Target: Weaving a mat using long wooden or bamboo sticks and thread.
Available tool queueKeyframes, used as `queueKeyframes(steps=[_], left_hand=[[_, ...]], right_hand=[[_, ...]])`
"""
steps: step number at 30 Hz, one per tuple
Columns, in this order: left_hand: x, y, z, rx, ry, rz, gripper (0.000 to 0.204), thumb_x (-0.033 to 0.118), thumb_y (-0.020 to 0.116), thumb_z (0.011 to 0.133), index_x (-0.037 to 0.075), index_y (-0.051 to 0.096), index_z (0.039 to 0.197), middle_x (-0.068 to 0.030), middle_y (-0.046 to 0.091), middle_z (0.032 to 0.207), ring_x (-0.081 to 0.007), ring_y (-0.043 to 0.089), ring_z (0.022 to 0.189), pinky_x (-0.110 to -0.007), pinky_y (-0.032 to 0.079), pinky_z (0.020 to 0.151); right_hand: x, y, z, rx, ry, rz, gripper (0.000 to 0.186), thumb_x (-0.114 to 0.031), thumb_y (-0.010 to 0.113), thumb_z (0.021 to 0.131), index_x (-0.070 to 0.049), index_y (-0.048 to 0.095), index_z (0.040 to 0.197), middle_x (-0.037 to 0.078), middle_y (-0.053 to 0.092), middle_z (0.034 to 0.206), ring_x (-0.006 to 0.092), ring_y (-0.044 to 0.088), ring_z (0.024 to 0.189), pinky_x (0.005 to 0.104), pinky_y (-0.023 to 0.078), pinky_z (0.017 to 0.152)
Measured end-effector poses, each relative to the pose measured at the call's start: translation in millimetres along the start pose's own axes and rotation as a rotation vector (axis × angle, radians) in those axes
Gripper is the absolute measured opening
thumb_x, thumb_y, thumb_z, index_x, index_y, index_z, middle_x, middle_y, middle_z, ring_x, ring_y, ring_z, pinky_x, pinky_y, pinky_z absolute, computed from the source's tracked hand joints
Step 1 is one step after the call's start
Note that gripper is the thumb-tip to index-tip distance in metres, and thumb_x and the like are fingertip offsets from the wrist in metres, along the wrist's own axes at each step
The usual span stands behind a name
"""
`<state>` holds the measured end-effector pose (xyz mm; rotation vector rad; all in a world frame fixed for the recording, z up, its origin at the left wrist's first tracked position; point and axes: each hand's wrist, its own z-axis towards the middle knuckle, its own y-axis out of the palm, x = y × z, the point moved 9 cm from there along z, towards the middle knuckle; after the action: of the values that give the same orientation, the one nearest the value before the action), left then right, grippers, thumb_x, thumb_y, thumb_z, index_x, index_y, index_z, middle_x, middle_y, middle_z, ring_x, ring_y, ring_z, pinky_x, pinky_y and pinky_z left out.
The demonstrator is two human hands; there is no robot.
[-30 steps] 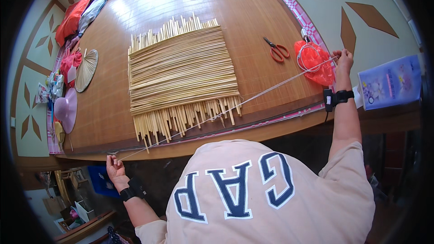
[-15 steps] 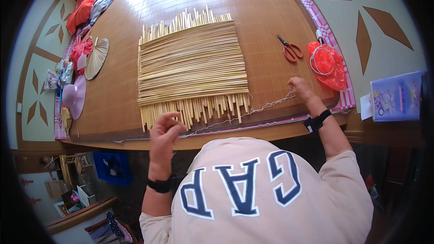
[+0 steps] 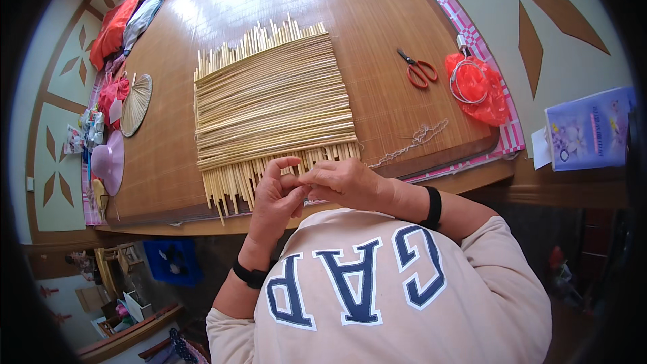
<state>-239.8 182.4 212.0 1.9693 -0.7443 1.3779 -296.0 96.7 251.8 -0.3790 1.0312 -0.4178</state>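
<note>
Close in front of my chest, my left hand (image 3: 273,197) and my right hand (image 3: 345,182) meet, fingertips together. The left thumb and a finger pinch a thin white string (image 3: 419,137), mostly hidden here, with another finger raised. My right fingers are closed against the left ones; what they grip is too small to make out. To the right, the string lies loosely looped on the table. Just beyond my hands is a mat of pale thin sticks (image 3: 273,98), laid crosswise over other sticks whose uneven ends poke out at the far and near edges.
Red-handled scissors (image 3: 419,73) and a red plastic bag (image 3: 477,91) with a white cable lie right on the brown table (image 3: 384,0). A hand fan (image 3: 137,104), a pink hat (image 3: 109,162) and bundled cloths line the left side. A purple printed bag (image 3: 590,129) is at far right.
My right hand has come from the table's right side to meet my left hand, leaving loops of string behind. My left hand has shifted slightly right. The whole view has turned a little.
</note>
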Motion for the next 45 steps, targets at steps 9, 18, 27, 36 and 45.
queueKeyframes(steps=[9,18,27,36,45], left_hand=[[-13,3,-2,-0.062,-0.108,-0.088,0.041,-0.005,0.055,0.081,0.002,0.035,0.116,-0.0050,0.058,0.071,-0.0043,0.045,0.049,-0.017,0.034,0.042],[-9,-11,0,-0.012,0.142,0.218,0.013,-0.003,0.065,0.076,0.003,0.060,0.087,-0.0034,0.058,0.068,-0.0069,0.054,0.060,-0.019,0.042,0.052],[19,45,-14,-0.172,0.548,0.834,0.006,0.004,0.063,0.076,0.003,0.060,0.081,-0.0093,0.060,0.070,-0.0237,0.060,0.061,-0.030,0.047,0.053],[14,3,-7,0.036,0.333,0.596,0.006,0.002,0.063,0.078,0.000,0.057,0.077,-0.0087,0.053,0.062,-0.0143,0.049,0.051,-0.025,0.038,0.047],[-3,-4,-3,-0.006,0.134,0.320,0.010,0.006,0.060,0.084,-0.001,0.057,0.078,0.0013,0.052,0.061,-0.0034,0.045,0.053,-0.019,0.037,0.047]], right_hand=[[-2,12,-7,-0.054,-0.035,-0.363,0.013,-0.015,0.062,0.079,-0.005,0.054,0.077,0.008,0.052,0.065,0.0239,0.058,0.057,0.0324,0.047,0.048],[42,17,-14,-0.040,0.527,0.640,0.019,-0.015,0.060,0.083,-0.004,0.055,0.069,0.004,0.054,0.061,0.0137,0.048,0.051,0.0227,0.038,0.046],[67,22,-34,0.177,0.738,0.884,0.010,-0.010,0.064,0.081,-0.001,0.065,0.078,-0.001,0.056,0.066,0.0042,0.046,0.058,0.0175,0.037,0.051],[38,26,-35,-0.243,0.566,0.807,0.013,-0.014,0.063,0.082,-0.001,0.066,0.082,0.000,0.053,0.072,0.0079,0.047,0.068,0.0224,0.037,0.060],[44,10,-34,-0.019,0.526,0.665,0.014,-0.011,0.070,0.074,-0.002,0.060,0.068,0.000,0.049,0.067,0.0080,0.045,0.065,0.0232,0.036,0.057]])
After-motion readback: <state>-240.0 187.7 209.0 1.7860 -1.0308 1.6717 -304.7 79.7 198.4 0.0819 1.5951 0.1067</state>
